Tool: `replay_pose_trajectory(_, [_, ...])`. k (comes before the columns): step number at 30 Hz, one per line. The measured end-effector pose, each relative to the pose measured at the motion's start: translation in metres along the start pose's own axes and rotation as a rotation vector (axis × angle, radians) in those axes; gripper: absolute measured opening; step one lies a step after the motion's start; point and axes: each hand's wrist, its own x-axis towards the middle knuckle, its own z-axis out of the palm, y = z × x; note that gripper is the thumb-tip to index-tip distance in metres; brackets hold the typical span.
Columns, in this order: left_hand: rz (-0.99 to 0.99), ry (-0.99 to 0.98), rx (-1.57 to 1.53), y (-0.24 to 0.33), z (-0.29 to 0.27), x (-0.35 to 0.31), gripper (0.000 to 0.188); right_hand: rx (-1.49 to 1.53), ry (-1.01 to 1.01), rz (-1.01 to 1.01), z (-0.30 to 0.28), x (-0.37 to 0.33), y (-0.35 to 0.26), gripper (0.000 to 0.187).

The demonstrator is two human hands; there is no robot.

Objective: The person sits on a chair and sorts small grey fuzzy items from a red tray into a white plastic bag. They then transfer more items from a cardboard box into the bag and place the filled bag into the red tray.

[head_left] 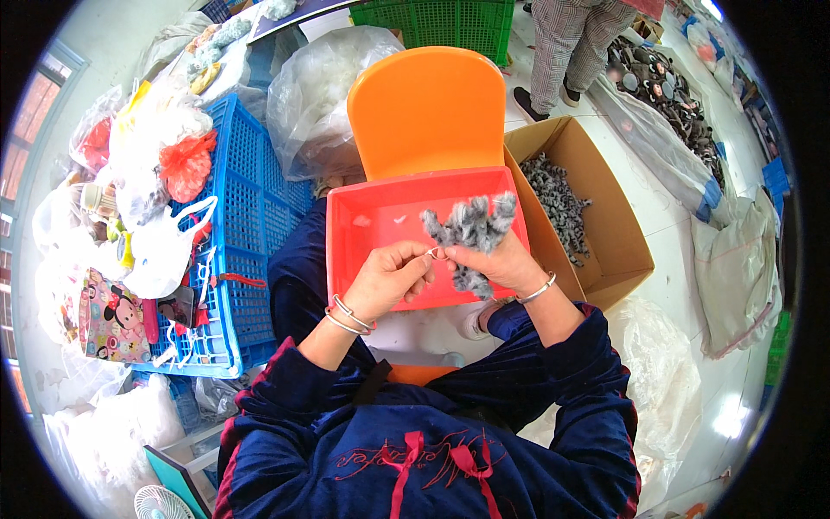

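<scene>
Over a red plastic bin (372, 203), my right hand (506, 264) is closed around a grey-and-black fluffy plush piece (474, 223) with several stubby lobes. Part of the plush hangs below the palm, and the fingers hide its middle. My left hand (391, 278) meets the right one from the other side, thumb and fingertips pinched together. Between the two hands runs a thin whitish strand (437, 253), too small to make out well; the left fingertips grip it. A few pale scraps lie on the bin's floor.
An orange chair (426, 112) stands behind the bin. To the right, a cardboard box (609, 203) holds many similar grey pieces (558, 208). On the left, a blue crate (251, 173) carries bags and small items. A person's legs (566, 52) are beyond the box, near a dark plush heap (666, 86).
</scene>
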Motion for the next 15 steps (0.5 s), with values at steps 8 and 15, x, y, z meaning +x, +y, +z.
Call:
replay_pose_trajectory(8, [0.205,0.079,0.103,-0.008,0.004,0.004,0.013,-0.022,0.026,-0.006,-0.001,-0.003,-0.003,0.018])
replay_pose_trajectory(15, [0.352,0.104,0.547,-0.003,-0.002,-0.003,0.017,-0.067,-0.024,0.072,0.001,-0.004,0.008,0.021])
